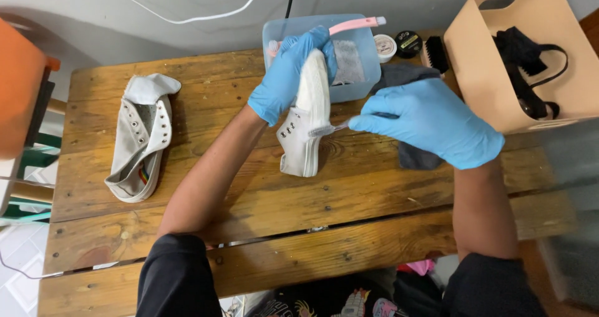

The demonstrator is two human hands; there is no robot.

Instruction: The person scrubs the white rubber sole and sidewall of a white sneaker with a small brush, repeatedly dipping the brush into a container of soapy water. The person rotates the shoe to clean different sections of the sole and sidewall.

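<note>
Half the brush (331, 128) under right hand (430, 122)

A second grey shoe (140, 139) lies on its side at the left of the wooden surface (349, 198). At the far edge stands a clear plastic tub (359, 73) with a pink-handled brush (355, 25) across it, then two small round tins (396, 44) and a black brush (435, 53). A tan bin (499, 48) on the right holds black straps (527, 67)
</note>
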